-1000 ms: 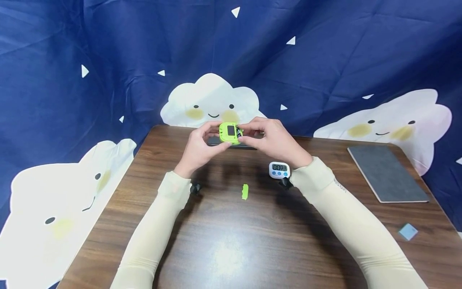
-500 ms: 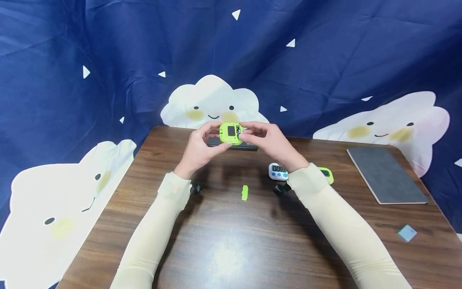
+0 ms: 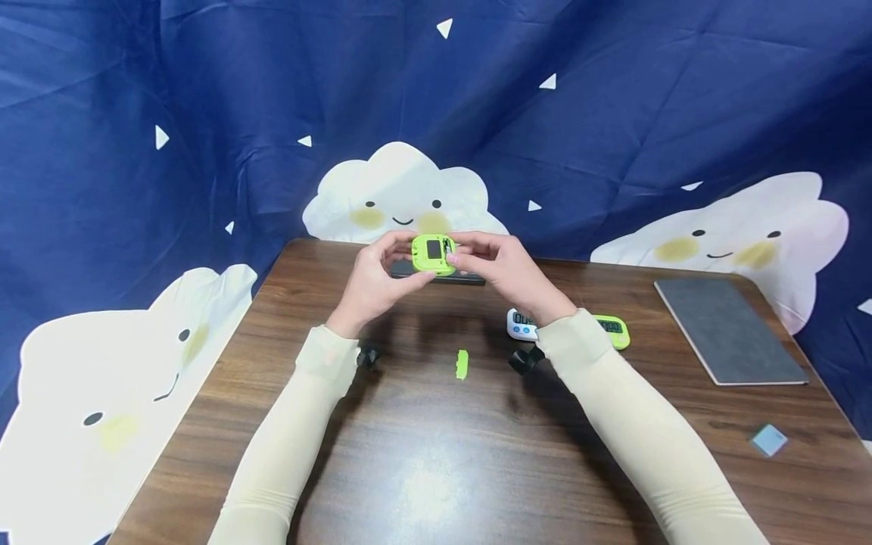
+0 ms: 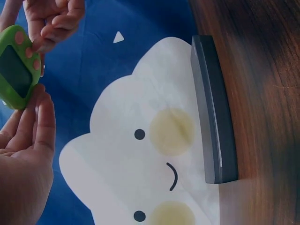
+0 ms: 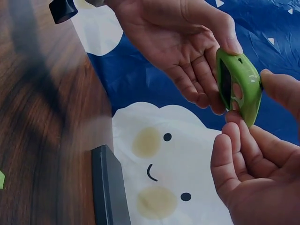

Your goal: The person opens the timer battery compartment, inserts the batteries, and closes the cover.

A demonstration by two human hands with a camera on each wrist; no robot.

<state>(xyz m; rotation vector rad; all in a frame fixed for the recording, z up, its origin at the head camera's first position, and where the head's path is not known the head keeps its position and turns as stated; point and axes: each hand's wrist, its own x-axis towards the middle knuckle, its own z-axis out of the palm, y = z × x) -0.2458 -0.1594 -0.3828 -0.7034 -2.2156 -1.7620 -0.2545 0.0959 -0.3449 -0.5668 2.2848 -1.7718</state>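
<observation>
Both hands hold a lime-green digital timer (image 3: 424,261) above the far part of the table. Its back faces the head view, showing a dark rectangle and an uncovered battery slot with a shiny battery (image 3: 448,247). My left hand (image 3: 371,281) grips one side between thumb and fingers. My right hand (image 3: 507,266) has its thumb at the slot and its fingers behind the timer. In the left wrist view the timer's front (image 4: 16,70) shows a dark screen and pink buttons. A small green battery cover (image 3: 462,364) lies on the table, nearer the body.
A white timer (image 3: 519,327) and another green timer (image 3: 618,335) are partly hidden by the right wrist. A grey notebook (image 3: 730,329) and a pale blue block (image 3: 770,440) lie at right. Behind the hands stands a long dark box (image 4: 213,112), before a blue cloud-print cloth (image 3: 259,68).
My right hand and forearm have shifted slightly left, uncovering the second green timer and covering more of the white one. The right thumb has moved further onto the battery slot.
</observation>
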